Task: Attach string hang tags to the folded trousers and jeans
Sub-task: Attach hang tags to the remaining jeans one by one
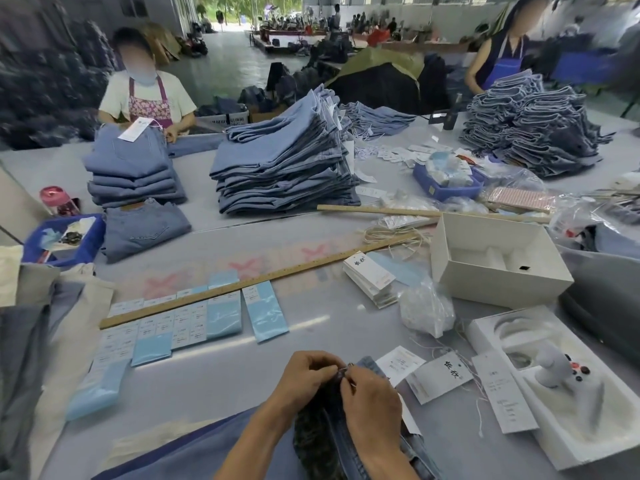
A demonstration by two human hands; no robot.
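Note:
A pair of blue jeans (349, 455) lies at the table's near edge in front of me. My left hand (304, 374) and my right hand (369, 396) meet at its top edge, both pinching a small metal part of the waistband; the fingertips hide what is between them. Several white hang tags with strings (440, 375) lie fanned out just right of my right hand. One more stack of white tags (370, 277) sits further up the table. Tall piles of folded light-blue jeans (284, 157) stand in the middle of the table.
Light-blue label strips (214, 315) lie in rows under a long wooden ruler (249, 282). An open white box (498, 259), a white foam tray (561, 386) and a clear bag (426, 310) stand to the right. Two blue bins (86, 242) and two workers are across the table.

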